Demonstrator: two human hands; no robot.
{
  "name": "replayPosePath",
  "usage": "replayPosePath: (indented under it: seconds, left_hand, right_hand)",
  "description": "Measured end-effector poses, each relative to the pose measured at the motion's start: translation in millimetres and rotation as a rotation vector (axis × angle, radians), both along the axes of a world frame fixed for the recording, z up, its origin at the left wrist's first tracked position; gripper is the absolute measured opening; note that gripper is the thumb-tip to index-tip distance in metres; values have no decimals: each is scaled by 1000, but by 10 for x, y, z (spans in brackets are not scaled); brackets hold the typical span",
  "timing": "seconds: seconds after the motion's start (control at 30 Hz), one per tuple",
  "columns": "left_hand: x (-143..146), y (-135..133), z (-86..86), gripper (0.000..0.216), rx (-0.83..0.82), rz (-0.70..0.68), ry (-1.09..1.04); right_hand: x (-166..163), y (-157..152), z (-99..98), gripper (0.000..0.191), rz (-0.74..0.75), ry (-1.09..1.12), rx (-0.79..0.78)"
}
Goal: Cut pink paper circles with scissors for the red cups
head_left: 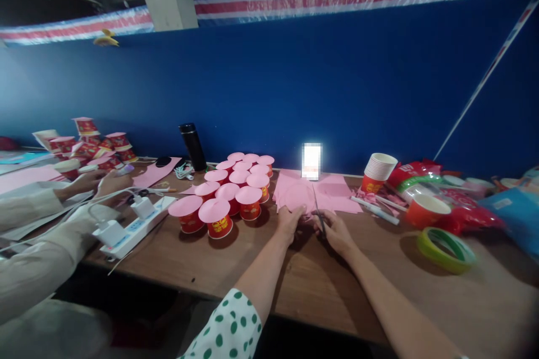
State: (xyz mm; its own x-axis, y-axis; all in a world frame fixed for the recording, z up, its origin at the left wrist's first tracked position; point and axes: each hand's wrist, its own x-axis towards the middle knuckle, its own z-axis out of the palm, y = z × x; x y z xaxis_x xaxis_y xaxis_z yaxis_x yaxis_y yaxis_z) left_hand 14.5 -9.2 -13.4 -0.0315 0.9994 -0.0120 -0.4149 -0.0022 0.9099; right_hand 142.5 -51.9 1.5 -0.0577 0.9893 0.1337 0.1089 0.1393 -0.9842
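My left hand (290, 223) grips the near edge of a sheet of pink paper (295, 197), its thumb on top. A faint round outline shows on that sheet. In my right hand (336, 232) is a pair of scissors (320, 219), with the blades pointing away from me at the paper's right side. Whether the blades are apart I cannot tell. More pink sheets (337, 193) lie behind and to the right. Left of my hands, several red paper cups (219, 229) stand upside down, each topped by a pink paper disc (214, 210).
A co-worker's hands (113, 182) are busy at the left, beside a white power strip (138, 228). A black bottle (192, 147) stands at the back. On the right are stacked cups (378, 171), a white marker (374, 210), an orange cup (427, 210) and green tape (445, 251).
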Motion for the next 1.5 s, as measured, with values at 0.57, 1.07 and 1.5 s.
replayPosePath:
  seconds: [0.57, 1.07, 1.5]
  left_hand:
    - [-8, 24, -68, 39, 19, -16, 39]
    - [-9, 21, -59, 38, 24, -21, 38]
    - [-2, 18, -36, 39, 11, -26, -2]
  right_hand:
    - [-12, -2, -8, 45, -10, 24, -21]
    - [-6, -8, 0, 42, -9, -2, -5]
    - [0, -9, 3, 44, -8, -14, -9]
